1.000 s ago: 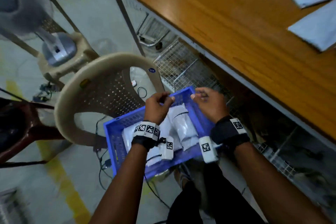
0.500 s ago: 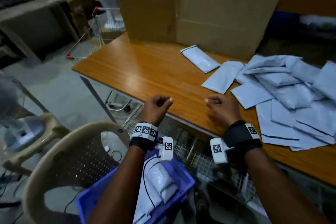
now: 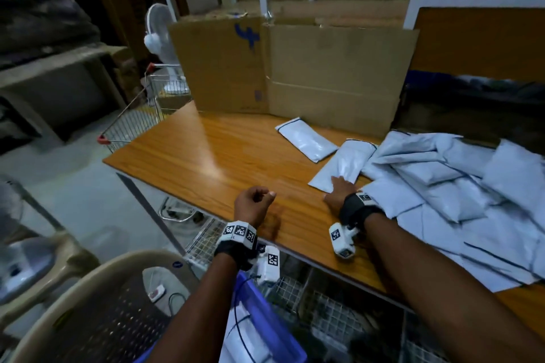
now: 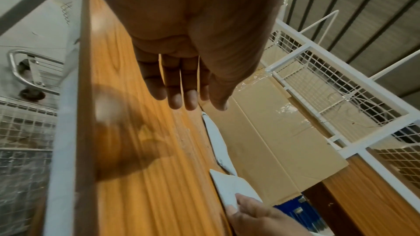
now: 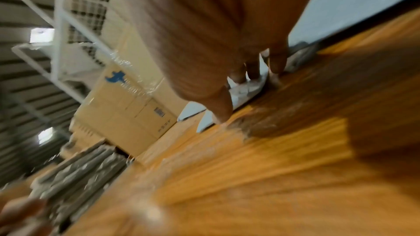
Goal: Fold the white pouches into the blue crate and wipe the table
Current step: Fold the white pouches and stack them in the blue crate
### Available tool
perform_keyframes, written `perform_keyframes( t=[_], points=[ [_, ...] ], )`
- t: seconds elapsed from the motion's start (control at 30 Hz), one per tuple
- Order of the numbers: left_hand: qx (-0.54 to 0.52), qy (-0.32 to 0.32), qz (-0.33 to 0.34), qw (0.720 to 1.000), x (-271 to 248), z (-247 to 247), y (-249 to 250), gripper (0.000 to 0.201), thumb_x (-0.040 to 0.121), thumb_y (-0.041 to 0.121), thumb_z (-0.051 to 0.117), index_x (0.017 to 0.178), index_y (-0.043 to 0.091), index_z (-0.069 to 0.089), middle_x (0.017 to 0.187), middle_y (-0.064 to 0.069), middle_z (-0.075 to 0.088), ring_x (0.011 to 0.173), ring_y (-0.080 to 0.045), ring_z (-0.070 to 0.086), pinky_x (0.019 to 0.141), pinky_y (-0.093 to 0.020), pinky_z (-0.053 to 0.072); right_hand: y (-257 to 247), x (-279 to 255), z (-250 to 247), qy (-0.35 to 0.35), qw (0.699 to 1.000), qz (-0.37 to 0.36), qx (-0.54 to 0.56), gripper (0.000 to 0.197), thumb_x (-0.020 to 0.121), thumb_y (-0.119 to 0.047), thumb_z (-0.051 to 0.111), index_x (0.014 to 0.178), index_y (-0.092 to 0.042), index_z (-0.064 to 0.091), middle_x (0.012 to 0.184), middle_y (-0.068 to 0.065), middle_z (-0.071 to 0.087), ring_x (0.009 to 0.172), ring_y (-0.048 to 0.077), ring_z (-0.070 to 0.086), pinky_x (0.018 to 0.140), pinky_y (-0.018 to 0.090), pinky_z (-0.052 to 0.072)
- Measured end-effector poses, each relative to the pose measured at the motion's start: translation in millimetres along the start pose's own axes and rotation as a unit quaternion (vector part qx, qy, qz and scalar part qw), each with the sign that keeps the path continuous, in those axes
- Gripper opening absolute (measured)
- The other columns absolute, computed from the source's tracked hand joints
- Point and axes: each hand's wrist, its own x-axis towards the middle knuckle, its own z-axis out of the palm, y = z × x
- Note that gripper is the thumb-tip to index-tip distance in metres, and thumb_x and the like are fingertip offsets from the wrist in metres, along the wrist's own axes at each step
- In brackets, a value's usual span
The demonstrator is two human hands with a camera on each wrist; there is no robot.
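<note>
My right hand (image 3: pixel 339 190) lies with its fingers on the near corner of a white pouch (image 3: pixel 345 162) on the wooden table (image 3: pixel 206 162). In the right wrist view the fingertips (image 5: pixel 276 64) press down on the crinkled pouch (image 5: pixel 246 88). My left hand (image 3: pixel 256 202) hovers over the table's near edge, loosely curled and holding nothing; the left wrist view shows its fingers (image 4: pixel 181 94) relaxed. A second lone pouch (image 3: pixel 306 138) lies further back. A pile of pouches (image 3: pixel 457 186) covers the table's right. The blue crate (image 3: pixel 277 330) sits below the table edge with folded pouches (image 3: pixel 244 333) inside.
A big cardboard box (image 3: pixel 295 74) stands at the back of the table. A beige plastic chair (image 3: pixel 88 289) is at lower left, a wire trolley (image 3: pixel 138 121) and a white fan (image 3: pixel 159 35) at the left. Wire mesh shelving (image 3: pixel 324 309) runs under the table.
My view swung up from the crate to the table. Both hands rose from the crate's rim; the right hand reached right and settled on a pouch, while the left stays curled.
</note>
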Motion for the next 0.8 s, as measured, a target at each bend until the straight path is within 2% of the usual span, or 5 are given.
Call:
perform_keyframes(
  t=[0.17,0.33,0.5,0.63,0.8],
  points=[
    [0.006,0.009,-0.037,0.999,-3.0,-0.2,-22.6,0.024,0.086,0.033,0.076,0.09,0.009,0.074,0.085,-0.005,0.075,0.085,-0.022,0.071,0.081,-0.039,0.058,-2.4,-42.5,8.8,-0.016,0.996,-0.07,-0.045,0.056,0.096,-0.048,0.042,0.148,-0.027,0.038,0.153,0.004,0.04,0.136,0.03,0.042,0.11,0.042,0.036],
    [0.027,-0.02,-0.051,0.998,-12.1,17.8,-19.5,0.031,0.086,0.042,0.073,0.081,0.012,0.074,0.077,-0.002,0.074,0.077,-0.018,0.07,0.075,-0.038,0.057,-0.9,-95.5,22.4,-0.023,0.989,-0.133,0.065,0.027,0.092,-0.033,0.058,0.112,-0.026,0.074,0.124,-0.003,0.067,0.117,0.02,0.06,0.099,0.035,0.048],
    [0.061,-0.075,-0.047,0.994,-24.6,46.8,2.2,0.044,0.071,0.054,0.079,0.071,0.013,0.063,0.063,-0.001,0.062,0.058,-0.017,0.056,0.055,-0.023,0.041,2.2,-119.8,29.8,-0.066,0.971,-0.18,0.143,0.018,0.087,-0.011,0.067,0.099,-0.02,0.079,0.106,-0.006,0.074,0.097,0.004,0.066,0.087,0.017,0.046],
    [0.126,-0.119,-0.072,0.982,-23.9,61.3,10.6,0.056,0.065,0.046,0.088,0.103,0.011,0.067,0.094,-0.007,0.068,0.088,-0.025,0.065,0.067,-0.028,0.044,17.1,-123.8,31.1,-0.045,0.967,-0.176,0.177,0.019,0.085,-0.006,0.069,0.093,-0.022,0.078,0.102,-0.008,0.075,0.092,-0.002,0.065,0.076,0.003,0.042],
    [0.039,-0.101,-0.11,0.988,-25.3,55.3,9.4,0.053,0.061,0.025,0.094,0.057,0.02,0.041,0.052,-0.001,0.044,0.04,-0.014,0.042,0.043,-0.021,0.033,29.1,-114.9,24.1,0.053,0.973,-0.082,0.208,0.011,0.085,-0.018,0.072,0.092,-0.025,0.077,0.094,-0.01,0.073,0.088,0.006,0.065,0.08,0.02,0.046]
  ],
)
